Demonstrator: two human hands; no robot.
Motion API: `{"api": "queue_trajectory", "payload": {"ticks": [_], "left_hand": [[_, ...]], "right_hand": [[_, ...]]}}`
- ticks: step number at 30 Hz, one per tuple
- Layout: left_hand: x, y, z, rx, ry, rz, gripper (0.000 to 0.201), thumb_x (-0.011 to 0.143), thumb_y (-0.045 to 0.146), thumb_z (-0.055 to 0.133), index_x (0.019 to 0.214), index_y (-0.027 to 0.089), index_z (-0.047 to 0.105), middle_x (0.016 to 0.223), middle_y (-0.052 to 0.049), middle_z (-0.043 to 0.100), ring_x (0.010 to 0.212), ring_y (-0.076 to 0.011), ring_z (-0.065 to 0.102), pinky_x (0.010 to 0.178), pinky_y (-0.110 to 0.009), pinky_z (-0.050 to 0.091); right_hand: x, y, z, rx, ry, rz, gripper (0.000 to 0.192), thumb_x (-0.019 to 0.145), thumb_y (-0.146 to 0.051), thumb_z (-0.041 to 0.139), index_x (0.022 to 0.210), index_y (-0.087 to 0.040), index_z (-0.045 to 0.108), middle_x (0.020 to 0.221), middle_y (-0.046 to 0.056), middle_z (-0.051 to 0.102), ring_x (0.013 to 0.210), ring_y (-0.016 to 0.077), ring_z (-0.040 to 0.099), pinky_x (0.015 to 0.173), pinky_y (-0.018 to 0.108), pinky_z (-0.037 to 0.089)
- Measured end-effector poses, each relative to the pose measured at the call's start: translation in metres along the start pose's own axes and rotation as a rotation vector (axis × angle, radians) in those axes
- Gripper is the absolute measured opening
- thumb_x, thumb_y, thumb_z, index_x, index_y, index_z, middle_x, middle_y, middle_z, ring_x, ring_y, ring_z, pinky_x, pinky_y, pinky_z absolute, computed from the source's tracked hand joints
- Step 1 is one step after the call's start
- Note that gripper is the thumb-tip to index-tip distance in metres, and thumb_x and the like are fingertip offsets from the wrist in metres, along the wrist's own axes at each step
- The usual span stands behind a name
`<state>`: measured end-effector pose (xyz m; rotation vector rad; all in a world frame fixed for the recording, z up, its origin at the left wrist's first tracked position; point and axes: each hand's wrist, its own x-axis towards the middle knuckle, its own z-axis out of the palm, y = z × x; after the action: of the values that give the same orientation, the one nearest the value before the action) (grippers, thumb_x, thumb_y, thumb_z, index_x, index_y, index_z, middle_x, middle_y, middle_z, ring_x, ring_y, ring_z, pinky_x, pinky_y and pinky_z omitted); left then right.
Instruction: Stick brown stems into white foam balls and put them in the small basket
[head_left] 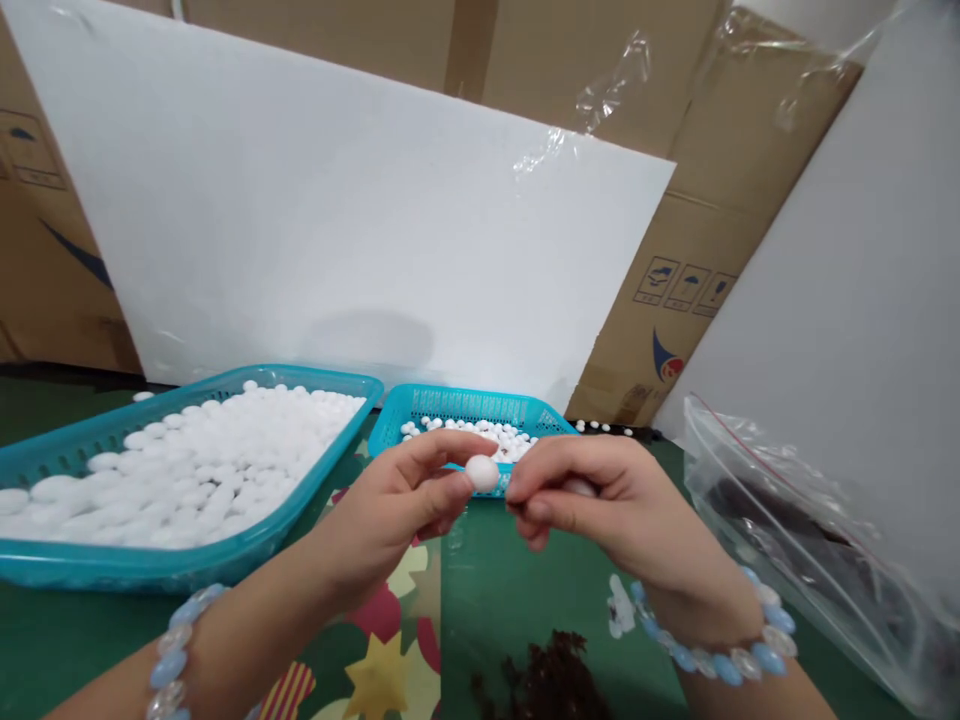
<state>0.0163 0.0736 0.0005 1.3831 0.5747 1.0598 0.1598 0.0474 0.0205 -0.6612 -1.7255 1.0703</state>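
The left hand pinches a small white ball between thumb and forefinger, holding it up above the table, just in front of the near rim of the small teal basket. The right hand meets it from the other side, its fingertips touching or all but touching the ball, the remaining fingers curled loosely inward; a pale rounded shape shows inside that curl, but whether it is a second ball cannot be told. Both wrists wear bracelets of pale blue and clear beads. To the left sits a large teal basket, heaped with many more of the same white pieces, and the small basket beside it holds a thinner layer of them. A few loose white pieces lie on the table behind the small basket's right corner. The table is covered with a green cloth printed with coloured stars. Near the bottom edge, between the forearms, lies a small pile of dark brown, stringy material. At the right, a clear plastic zip bag lies partly open with dark contents inside. White boards lean against cardboard boxes behind the table.
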Motion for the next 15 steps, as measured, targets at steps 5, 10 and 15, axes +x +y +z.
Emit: {"api": "queue_trajectory", "payload": {"ticks": [5, 10, 15], "left_hand": [[-0.0043, 0.0011, 0.0036, 0.000, -0.043, 0.046, 0.011, 0.061, 0.025, 0.053, 0.069, 0.029, 0.059, 0.050, 0.005, 0.043, 0.039, -0.0018, 0.032, 0.036, -0.013, 0.023], [-0.0046, 0.0012, 0.0065, 0.031, 0.055, -0.011, 0.009, 0.057, 0.028, 0.056, 0.066, 0.027, 0.059, 0.048, 0.004, 0.044, 0.041, -0.0035, 0.031, 0.036, -0.014, 0.023], [-0.0048, 0.0030, 0.0090, 0.001, 0.074, -0.026, 0.011, 0.057, 0.027, 0.055, 0.068, 0.025, 0.059, 0.041, 0.005, 0.038, 0.036, -0.0032, 0.026, 0.035, -0.016, 0.019]], "right_hand": [[-0.0014, 0.0061, 0.0019, 0.014, 0.071, -0.116, 0.016, 0.060, -0.002, 0.048, 0.060, -0.017, 0.054, 0.050, -0.005, 0.050, 0.045, 0.0037, 0.050, 0.045, 0.013, 0.045], [-0.0036, 0.0061, 0.0024, -0.191, 0.101, -0.243, 0.011, 0.065, -0.008, 0.047, 0.060, -0.018, 0.050, 0.054, -0.004, 0.049, 0.048, 0.0051, 0.050, 0.047, 0.016, 0.045], [-0.0039, 0.0070, 0.0040, -0.210, 0.111, -0.275, 0.010, 0.067, -0.012, 0.047, 0.059, -0.017, 0.048, 0.056, -0.004, 0.046, 0.046, 0.0045, 0.050, 0.044, 0.015, 0.044]]}}
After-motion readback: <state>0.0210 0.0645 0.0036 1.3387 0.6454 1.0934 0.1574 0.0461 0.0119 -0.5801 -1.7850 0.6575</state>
